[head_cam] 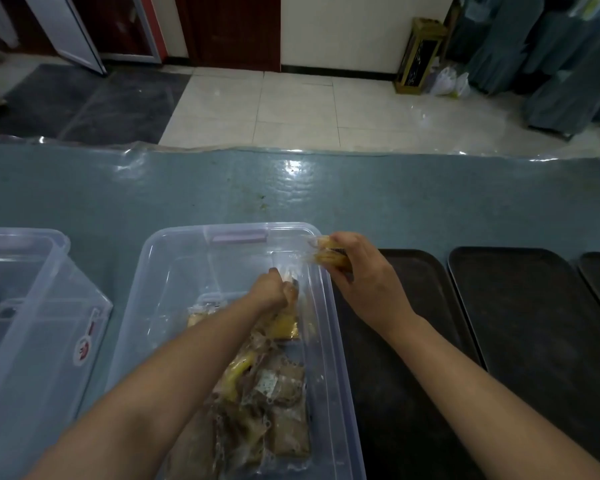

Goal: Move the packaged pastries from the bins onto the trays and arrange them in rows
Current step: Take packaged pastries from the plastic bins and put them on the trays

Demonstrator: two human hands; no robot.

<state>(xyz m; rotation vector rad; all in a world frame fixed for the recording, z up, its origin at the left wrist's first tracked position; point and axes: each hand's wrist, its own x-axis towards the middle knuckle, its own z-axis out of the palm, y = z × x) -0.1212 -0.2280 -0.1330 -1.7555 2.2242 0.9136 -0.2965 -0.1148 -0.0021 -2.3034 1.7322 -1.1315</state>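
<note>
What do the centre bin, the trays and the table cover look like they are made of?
Centre bin: clear, slightly frosted plastic; the pastries show through its walls. Trays: dark and matte, probably metal or hard plastic; the view cannot settle which. Table cover: teal cloth under a glossy clear film, judging by glare and wrinkled edges.

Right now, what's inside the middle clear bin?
The middle clear bin holds a pile of packaged pastries at its near end. The left hand reaches in, gripping one. The far end looks bare. The left forearm covers part of the pile.
</note>
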